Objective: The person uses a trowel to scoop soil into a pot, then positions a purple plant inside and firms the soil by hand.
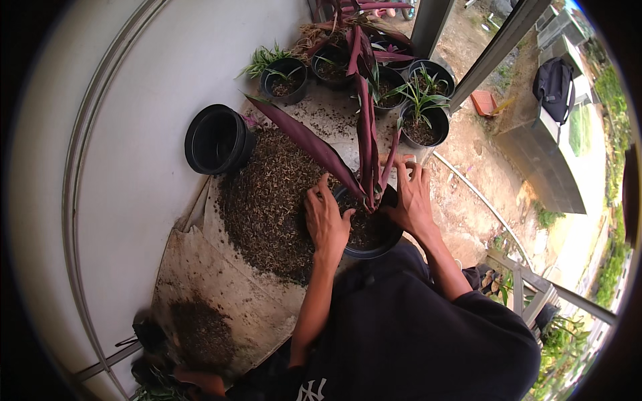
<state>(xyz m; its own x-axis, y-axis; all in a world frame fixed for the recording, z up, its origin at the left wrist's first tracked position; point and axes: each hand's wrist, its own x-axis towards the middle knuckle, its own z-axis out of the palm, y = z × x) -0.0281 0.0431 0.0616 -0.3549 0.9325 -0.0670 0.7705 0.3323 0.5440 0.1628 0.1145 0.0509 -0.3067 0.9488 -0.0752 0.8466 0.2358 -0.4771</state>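
A black plastic plant pot (373,254) stands just in front of my body, holding dark soil and a tall plant with long purple leaves (367,135). My left hand (328,218) straddles its left rim, thumb inside over the soil and fingers curved outside. On the opposite side, my right hand (414,198) holds the right rim, its thumb reaching inward near the stem and its fingers bent outside. The fingertips of the right hand are partly hidden. Beside my left hand spreads a heap of loose potting mix (273,205).
Nested black pots (218,140) lie tipped by the white wall (135,125). Several potted plants (424,125) line the back near metal posts (431,25). Another person's hand (200,378) shows at bottom left, near a smaller soil patch (203,326). Outside lies an orange dustpan (484,103).
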